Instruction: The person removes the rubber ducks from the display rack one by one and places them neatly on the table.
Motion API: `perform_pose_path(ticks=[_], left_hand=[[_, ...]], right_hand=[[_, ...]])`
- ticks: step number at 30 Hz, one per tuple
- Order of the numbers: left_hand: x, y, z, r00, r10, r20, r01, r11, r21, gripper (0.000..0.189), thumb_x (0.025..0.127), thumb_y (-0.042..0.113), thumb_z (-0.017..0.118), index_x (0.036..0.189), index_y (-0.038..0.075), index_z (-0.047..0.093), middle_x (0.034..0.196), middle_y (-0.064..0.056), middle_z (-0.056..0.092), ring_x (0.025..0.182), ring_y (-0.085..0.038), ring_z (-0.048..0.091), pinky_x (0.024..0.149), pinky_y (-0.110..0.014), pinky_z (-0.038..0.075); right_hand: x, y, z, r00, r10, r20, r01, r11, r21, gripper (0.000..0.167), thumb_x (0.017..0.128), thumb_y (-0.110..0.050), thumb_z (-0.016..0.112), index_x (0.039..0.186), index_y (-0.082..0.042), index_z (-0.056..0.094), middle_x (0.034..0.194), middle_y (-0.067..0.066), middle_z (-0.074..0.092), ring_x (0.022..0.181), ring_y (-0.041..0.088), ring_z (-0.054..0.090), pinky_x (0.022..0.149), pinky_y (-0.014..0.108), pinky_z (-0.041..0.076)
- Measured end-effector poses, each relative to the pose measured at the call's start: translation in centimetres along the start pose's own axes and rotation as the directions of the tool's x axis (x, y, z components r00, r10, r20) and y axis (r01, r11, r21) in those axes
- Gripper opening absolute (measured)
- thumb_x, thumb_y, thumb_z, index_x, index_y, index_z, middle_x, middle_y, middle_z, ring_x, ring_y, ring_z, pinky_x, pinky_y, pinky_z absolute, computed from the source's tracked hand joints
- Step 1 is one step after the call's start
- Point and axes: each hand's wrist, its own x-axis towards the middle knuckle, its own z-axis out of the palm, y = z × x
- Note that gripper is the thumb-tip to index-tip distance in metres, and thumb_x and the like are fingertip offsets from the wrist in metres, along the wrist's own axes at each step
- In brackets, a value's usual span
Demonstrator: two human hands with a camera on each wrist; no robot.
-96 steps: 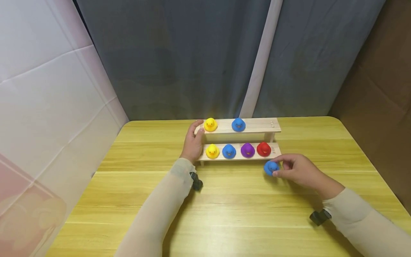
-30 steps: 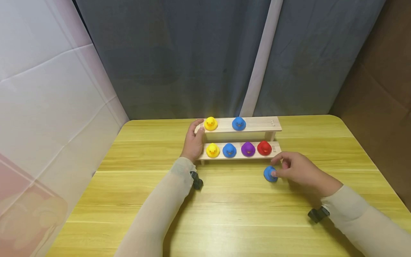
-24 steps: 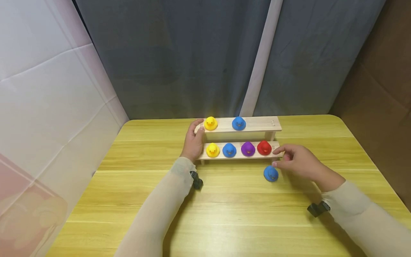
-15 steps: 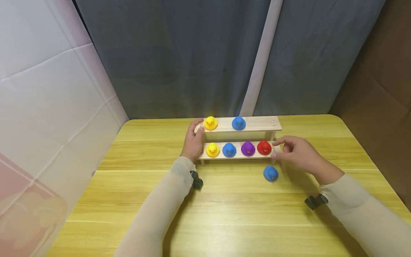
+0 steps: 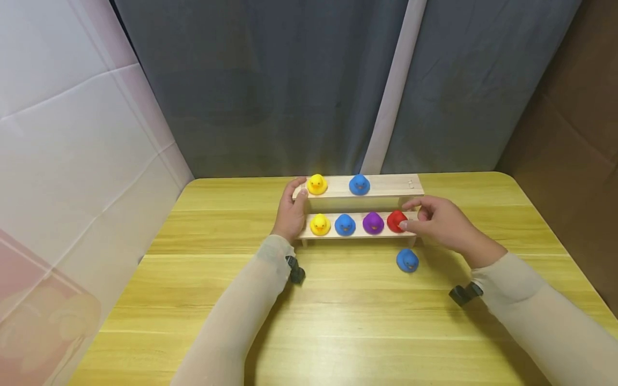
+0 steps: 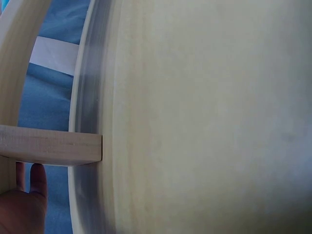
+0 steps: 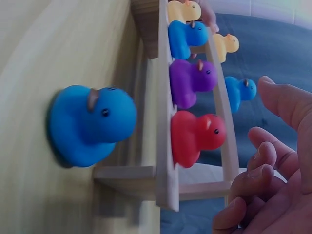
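Head view: the red duck (image 5: 395, 220) sits toward the right of the wooden stand (image 5: 390, 185), on its lower tier, just beside the parted, unclenched fingertips of my right hand (image 5: 444, 222) (the right wrist view shows a gap). My left hand (image 5: 290, 215) grips the left end. A blue duck (image 5: 407, 261) rests on the table (image 5: 357, 316) in front.

We see the table (image 5: 338, 316) softly lit, pale glare well away from its far edge, faint shadows near the right hand (image 5: 439, 222) and left sleeve (image 5: 236, 311); our dimmer, cooler wrist views blur its grain.
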Motion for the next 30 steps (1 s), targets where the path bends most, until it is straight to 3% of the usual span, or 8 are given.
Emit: perform_pose_path(ticks=[15, 30], left_hand=[[0.0, 0.0, 0.0, 1.0, 0.012, 0.005, -0.012, 1.0, 0.017, 0.039, 0.113, 0.026, 0.043, 0.151, 0.019, 0.049, 0.161, -0.005, 0.045, 0.149, -0.024, 0.04, 0.127, -0.047, 0.026], [0.1, -0.2, 0.0, 1.0, 0.009, -0.002, -0.009, 1.0, 0.025, 0.041, 0.114, 0.026, 0.043, 0.153, 0.017, 0.048, 0.162, -0.004, 0.043, 0.148, -0.024, 0.04, 0.127, -0.048, 0.026]], right_hand=[[2.5, -4.0, 0.4, 0.999, -0.05, -0.014, 0.05, 0.999, -0.017, 0.048, 0.092, -0.029, 0.083, 0.134, -0.011, 0.067, 0.083, 0.009, 0.054, 0.072, 0.024, 0.05, 0.055, 0.029, 0.042], [5.6, -6.2, 1.7, 0.999, -0.006, -0.036, 0.006, 1.0, -0.014, 0.049, 0.092, -0.033, 0.083, 0.137, -0.021, 0.068, 0.091, 0.011, 0.054, 0.076, 0.026, 0.051, 0.052, 0.029, 0.04]])
